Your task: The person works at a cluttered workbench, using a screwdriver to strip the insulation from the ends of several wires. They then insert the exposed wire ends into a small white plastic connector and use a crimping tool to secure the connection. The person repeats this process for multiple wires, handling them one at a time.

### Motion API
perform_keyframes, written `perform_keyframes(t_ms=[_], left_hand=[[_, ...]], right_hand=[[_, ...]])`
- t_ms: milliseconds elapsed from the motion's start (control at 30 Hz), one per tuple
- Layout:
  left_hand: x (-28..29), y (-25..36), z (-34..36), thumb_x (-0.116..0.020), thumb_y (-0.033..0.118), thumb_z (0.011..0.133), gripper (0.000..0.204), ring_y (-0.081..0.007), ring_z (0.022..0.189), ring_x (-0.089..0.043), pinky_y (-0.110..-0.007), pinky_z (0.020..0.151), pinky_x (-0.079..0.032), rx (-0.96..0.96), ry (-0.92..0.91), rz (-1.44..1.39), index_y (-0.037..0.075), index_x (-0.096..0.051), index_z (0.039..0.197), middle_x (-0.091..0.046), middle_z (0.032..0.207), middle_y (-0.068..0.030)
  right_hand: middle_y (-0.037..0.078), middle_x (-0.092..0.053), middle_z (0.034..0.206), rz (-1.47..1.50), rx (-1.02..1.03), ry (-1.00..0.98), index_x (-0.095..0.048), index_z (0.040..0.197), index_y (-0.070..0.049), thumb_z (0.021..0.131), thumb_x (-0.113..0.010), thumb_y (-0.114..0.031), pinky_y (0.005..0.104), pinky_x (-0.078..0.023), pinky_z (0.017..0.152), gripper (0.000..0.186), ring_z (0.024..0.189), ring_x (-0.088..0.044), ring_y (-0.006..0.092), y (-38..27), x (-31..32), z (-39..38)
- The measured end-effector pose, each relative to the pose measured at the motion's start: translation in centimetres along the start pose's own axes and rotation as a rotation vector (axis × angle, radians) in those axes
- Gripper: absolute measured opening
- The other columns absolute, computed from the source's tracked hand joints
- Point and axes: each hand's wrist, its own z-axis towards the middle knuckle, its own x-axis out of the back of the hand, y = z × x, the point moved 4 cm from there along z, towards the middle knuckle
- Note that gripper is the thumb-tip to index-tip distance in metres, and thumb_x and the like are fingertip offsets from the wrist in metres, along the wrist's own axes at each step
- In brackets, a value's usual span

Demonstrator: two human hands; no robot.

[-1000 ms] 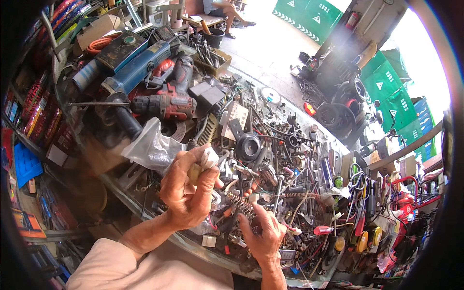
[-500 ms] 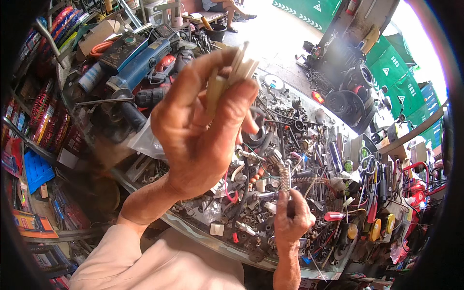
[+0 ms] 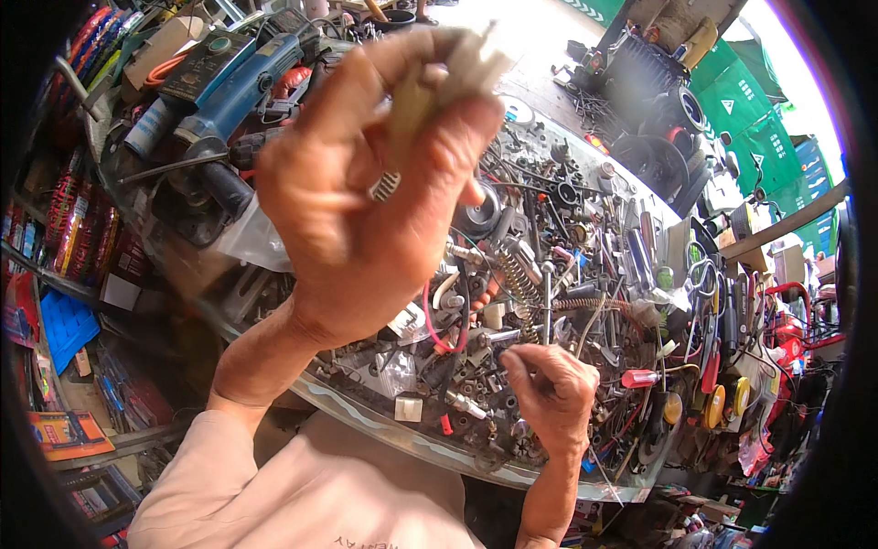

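Raised close to the camera and blurred, my left hand (image 3: 366,220) is closed on a pale cream-and-white plastic-looking piece (image 3: 430,91), pinched between thumb and fingers. Lower down to the right, my right hand (image 3: 549,393) is closed with thumb and forefinger at the lower end of a long coil spring (image 3: 521,293). Around the spring lie a steel rod (image 3: 547,297), a red wire loop (image 3: 437,339), a small cream block (image 3: 408,410) and many loose metal parts on the cluttered bench.
Blue power tool (image 3: 229,91), orange cord (image 3: 151,59) and clear bag (image 3: 247,238) lie at upper left. Packs (image 3: 73,210) and a blue tray (image 3: 69,329) fill the left shelves. Hand tools (image 3: 709,348) crowd the right. Wheels (image 3: 649,160) and green barriers (image 3: 750,137) are beyond.
My left hand has risen toward the camera with the pale piece. My right hand has moved rightward and up with the spring's end.
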Motion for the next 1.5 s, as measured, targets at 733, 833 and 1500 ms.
perform_keyframes(t_ms=[733, 833, 1500], left_hand=[[0.2, -4.6, -5.0, -0.074, 0.0, 0.084, 0.031, -0.0228, 0.082, -0.07, -0.031, 0.07, -0.055, -0.252, -0.162, 0.362, -0.004, -0.066, 0.114, -0.071, 0.098, -0.0149], [0.1, -4.7, -5.1, -0.074, 0.0, 0.084, 0.031, -0.0226, 0.081, -0.07, -0.031, 0.07, -0.055, -0.245, -0.167, 0.35, -0.005, -0.066, 0.114, -0.071, 0.097, -0.015], [-1.1, -4.8, -6.3, -0.075, -0.002, 0.081, 0.034, -0.0252, 0.079, -0.07, -0.033, 0.068, -0.055, -0.26, -0.266, 0.339, -0.002, -0.066, 0.114, -0.071, 0.096, -0.014]], right_hand=[[0.005, -0.056, 0.063, -0.364, 0.167, -0.18, -0.073, 0.101, -0.012, 0.078, -0.078, -0.007, 0.0367, -0.042, 0.048, 0.024, 0.053, -0.059, 0.0236, -0.8, -2.7, 0.0], [0.004, -0.055, 0.063, -0.361, 0.146, -0.138, -0.074, 0.104, -0.012, 0.078, -0.078, -0.006, 0.0369, -0.041, 0.047, 0.027, 0.053, -0.058, 0.0222, -0.3, -2.6, 0.0], [0.009, -0.067, 0.078, -0.401, 0.043, -0.282, -0.065, 0.101, -0.007, 0.081, -0.072, -0.013, 0.0394, -0.047, 0.056, 0.022, 0.061, -0.065, 0.0282, 0.0, -2.3, -1.0]])
